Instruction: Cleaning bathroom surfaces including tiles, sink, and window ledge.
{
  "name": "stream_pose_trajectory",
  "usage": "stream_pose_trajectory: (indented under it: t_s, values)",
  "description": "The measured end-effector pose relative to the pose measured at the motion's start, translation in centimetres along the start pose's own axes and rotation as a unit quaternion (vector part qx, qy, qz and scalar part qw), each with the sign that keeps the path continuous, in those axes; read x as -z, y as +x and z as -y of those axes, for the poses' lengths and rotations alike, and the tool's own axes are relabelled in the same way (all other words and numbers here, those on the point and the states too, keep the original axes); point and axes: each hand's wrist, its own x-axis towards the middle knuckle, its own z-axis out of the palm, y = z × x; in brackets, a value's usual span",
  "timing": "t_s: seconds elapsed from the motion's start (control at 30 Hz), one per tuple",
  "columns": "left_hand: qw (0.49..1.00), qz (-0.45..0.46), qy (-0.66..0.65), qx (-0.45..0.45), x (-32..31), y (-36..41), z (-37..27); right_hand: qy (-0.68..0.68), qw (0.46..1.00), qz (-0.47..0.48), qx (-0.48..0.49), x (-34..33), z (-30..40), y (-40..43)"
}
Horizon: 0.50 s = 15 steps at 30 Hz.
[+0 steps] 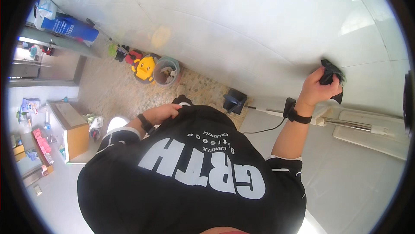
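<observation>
My right hand (316, 88) is closed around a crumpled piece of thin black material (331, 71), a cloth or a plastic bag. It holds this against or very near the glossy white tiled wall (233, 16); whether they touch is unclear. A black band with a small device sits on that wrist. Lower down, my left hand (162, 113) rests with curled fingers at the hem of my black shirt (129, 175). Whether those fingers pinch the fabric cannot be made out. A dark strap circles the left wrist.
Along the wall's foot stand a waste bin (175, 68) with litter inside, a yellow duck-faced item (145, 67) and a dark dustpan-like object (234, 101). A metal bar (348, 124) runs below my right hand. At left are a cabinet (77, 140), a doorway and a blue bag (69, 29).
</observation>
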Motion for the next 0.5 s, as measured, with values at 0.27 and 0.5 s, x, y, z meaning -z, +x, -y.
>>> stream_pose_trajectory:
  t_s: [0.27, 0.5]
  values:
    - [0.762, -0.402, 0.502, -0.079, 5.3, -2.7, -1.5, 0.071, 0.990, -0.018, -0.118, 1.2, 2.2, 1.8]
    - [0.763, -0.315, 0.565, -0.001, 4.2, -2.3, 3.0, 0.195, 0.932, -0.129, -0.276, -2.5, 14.5, 6.5]
